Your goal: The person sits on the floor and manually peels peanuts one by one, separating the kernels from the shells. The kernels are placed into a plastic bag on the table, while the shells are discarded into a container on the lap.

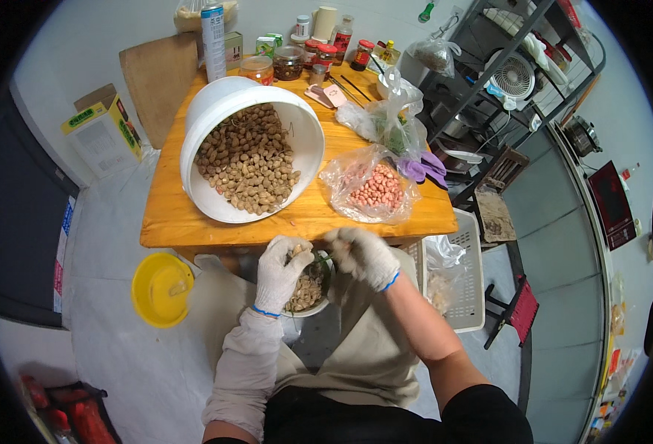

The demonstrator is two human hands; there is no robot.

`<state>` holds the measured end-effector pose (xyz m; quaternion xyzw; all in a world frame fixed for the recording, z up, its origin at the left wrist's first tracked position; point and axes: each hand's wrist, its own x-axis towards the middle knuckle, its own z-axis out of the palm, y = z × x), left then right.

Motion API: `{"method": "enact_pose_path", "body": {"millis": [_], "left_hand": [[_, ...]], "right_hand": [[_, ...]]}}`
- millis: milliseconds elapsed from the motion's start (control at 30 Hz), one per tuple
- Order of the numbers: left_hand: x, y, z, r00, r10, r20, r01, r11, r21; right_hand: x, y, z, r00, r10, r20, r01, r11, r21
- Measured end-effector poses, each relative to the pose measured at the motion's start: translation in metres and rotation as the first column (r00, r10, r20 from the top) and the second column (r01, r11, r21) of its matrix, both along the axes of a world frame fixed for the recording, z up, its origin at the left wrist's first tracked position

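Note:
My left hand (pixel 283 272), in a white knit glove, pinches a tan peanut pod (pixel 300 251) at the table's front edge. Close to its right, my right hand (pixel 362 256), gloved too, is blurred with curled fingers; what lies in them is not clear. Below both hands, a bowl (pixel 326 302) between my knees holds peanut shells (pixel 306 293) and some green bits. On the wooden table (pixel 299 225), a white bucket (pixel 189 166) lies tilted with its mouth towards me, partly filled with unshelled peanuts (pixel 254 161). A clear plastic bag (pixel 337 183) with pink shelled peanuts (pixel 379 188) lies to its right.
Behind stand a spray can (pixel 214 44), several jars (pixel 289 62) and a bag of greens (pixel 396 130). Purple gloves (pixel 423 168) lie at the table's right edge. On the floor are a yellow basin (pixel 162 289), a white plastic crate (pixel 465 277) and a red folding stool (pixel 518 311).

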<state>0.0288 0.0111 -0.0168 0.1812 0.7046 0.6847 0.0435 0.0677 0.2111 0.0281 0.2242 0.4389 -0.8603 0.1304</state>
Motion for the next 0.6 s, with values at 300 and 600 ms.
{"method": "enact_pose_path", "body": {"millis": [300,600], "left_hand": [[0.002,-0.001,-0.026,0.985,-0.099,-0.14,0.01,0.85,-0.527],[-0.002,-0.001,-0.022,0.962,0.027,-0.27,-0.164,0.851,-0.498]], "right_hand": [[-0.084,0.132,0.005,0.881,-0.368,-0.297,0.446,0.856,0.263],[-0.057,0.08,0.041,0.797,-0.204,-0.568,0.572,0.557,0.602]]}}
